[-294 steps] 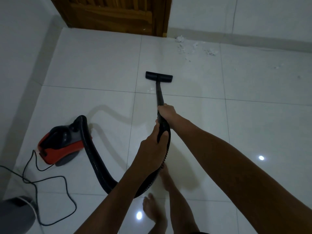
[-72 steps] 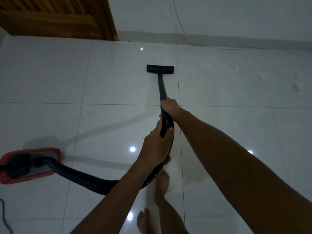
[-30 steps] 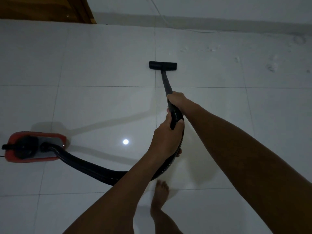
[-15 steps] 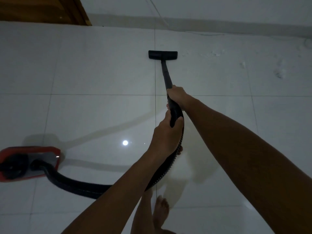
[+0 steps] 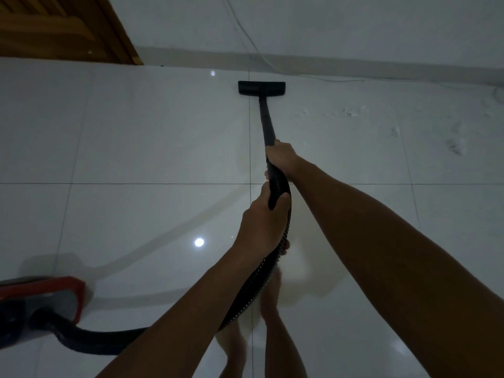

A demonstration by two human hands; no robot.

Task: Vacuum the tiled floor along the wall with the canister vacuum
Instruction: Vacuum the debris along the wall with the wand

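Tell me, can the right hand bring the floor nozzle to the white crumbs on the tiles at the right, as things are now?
Probably yes. The right hand grips the wand, and bare floor lies between the floor nozzle and the white crumbs.

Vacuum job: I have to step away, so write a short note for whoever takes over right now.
Right hand grips the wand in front; left hand grips the ribbed hose behind it. The floor head sits flat on the tile near the wall, right of the wooden door. The canister trails at lower left. No scraps show around the head. White scraps remain to the right along the wall; work that way.
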